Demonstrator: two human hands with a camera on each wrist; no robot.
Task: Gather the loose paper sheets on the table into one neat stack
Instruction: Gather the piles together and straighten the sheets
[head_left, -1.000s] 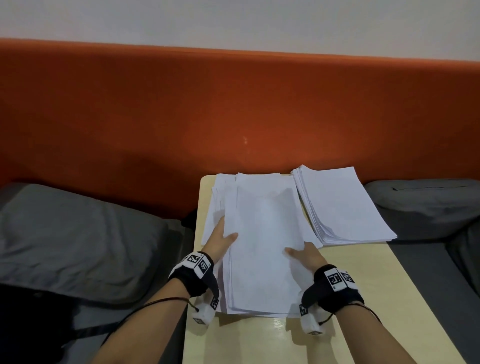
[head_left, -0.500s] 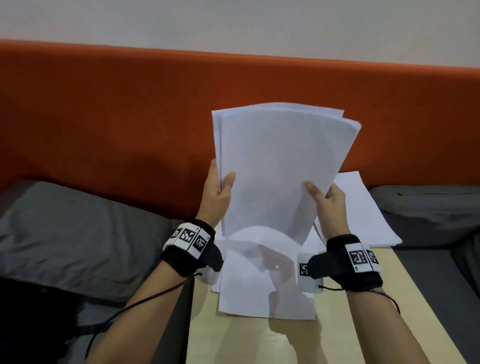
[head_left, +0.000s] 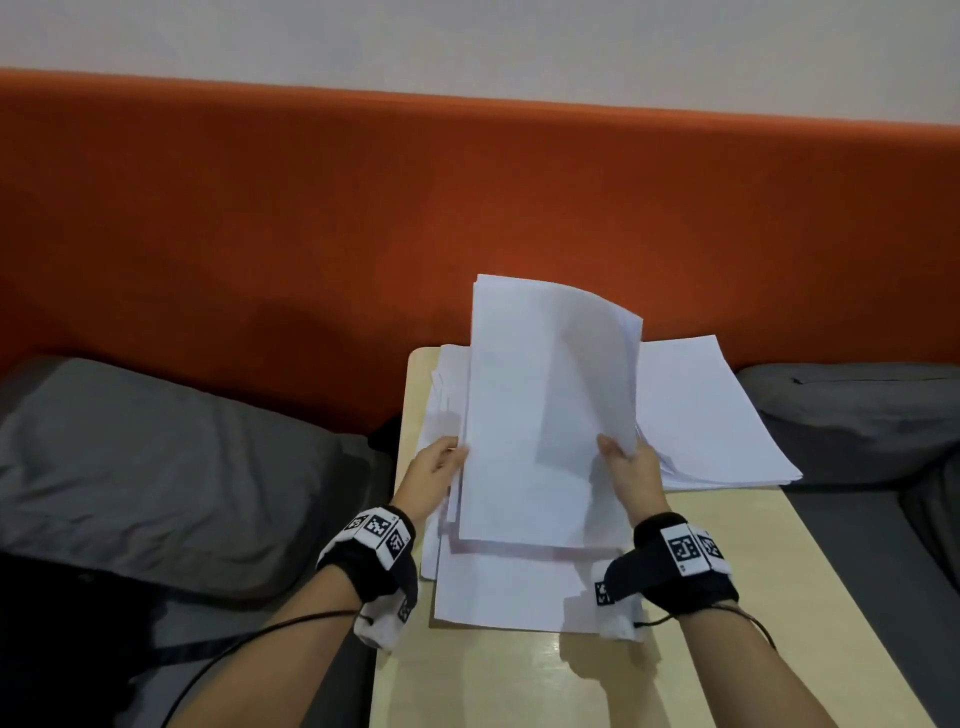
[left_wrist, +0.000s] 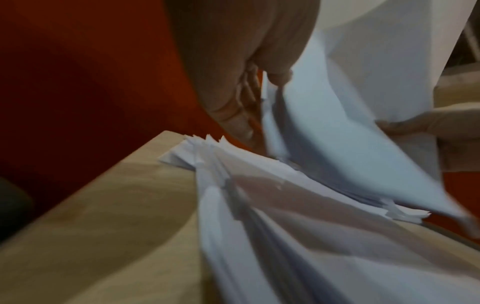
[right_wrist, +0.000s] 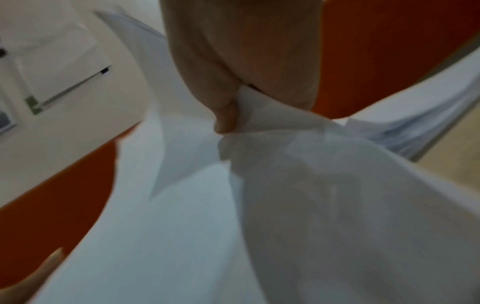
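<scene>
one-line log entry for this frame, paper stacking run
phase: squaring lifted sheets | left hand: grips bundle left edge | right hand: pinches right edge | loose sheets: on table | neat stack: right, untouched

Two bare hands are seen, the left hand (head_left: 435, 475) and the right hand (head_left: 635, 474), and one black wrist strap with printed square markers (head_left: 375, 552) is worn on each, two in all. Three groups of white paper sheets are counted on one pale wooden table (head_left: 737, 587): one lifted bundle of white sheets (head_left: 540, 415), one loose spread of white sheets lying flat (head_left: 514, 587) and one thick squared pile of white sheets (head_left: 701, 415); single sheets cannot be counted. Two grey cushions are seen, one left grey cushion (head_left: 156, 467) and one right grey cushion (head_left: 852, 415).
</scene>
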